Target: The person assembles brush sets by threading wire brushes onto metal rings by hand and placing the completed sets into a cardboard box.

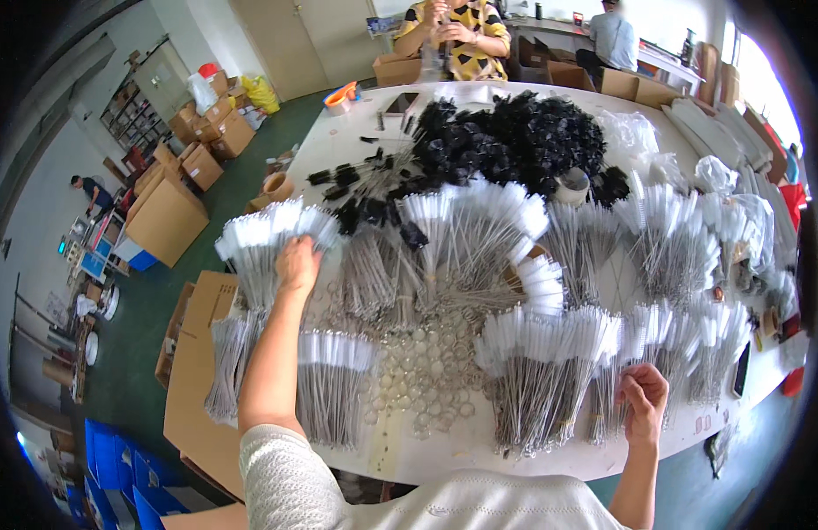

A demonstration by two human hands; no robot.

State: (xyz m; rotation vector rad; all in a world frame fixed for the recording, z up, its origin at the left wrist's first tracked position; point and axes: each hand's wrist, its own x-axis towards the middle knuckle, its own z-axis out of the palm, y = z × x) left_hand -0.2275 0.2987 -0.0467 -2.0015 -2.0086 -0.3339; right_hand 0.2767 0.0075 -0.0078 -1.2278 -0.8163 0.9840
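Observation:
My left hand (298,263) is at the far-left pile of white-bristled wire brushes (263,231), its fingers curled in at the bristle ends. Over the front right edge of the table, my right hand (644,397) is closed, thumb and fingers pinched together. It is beside upright bundles of similar brushes (550,353); what the pinch holds, if anything, is too small to make out. Another bundle of brushes (334,384) lies below my left forearm. Loose wire rings (426,380) are scattered between the front bundles.
Black-bristled brushes (515,141) heap at the back of the white table (395,459). A tape roll (571,187) stands among the piles. A phone (402,103) and an orange tape dispenser (342,95) lie farther back. A person in a patterned top (475,49) works opposite; cardboard boxes (201,353) stand left.

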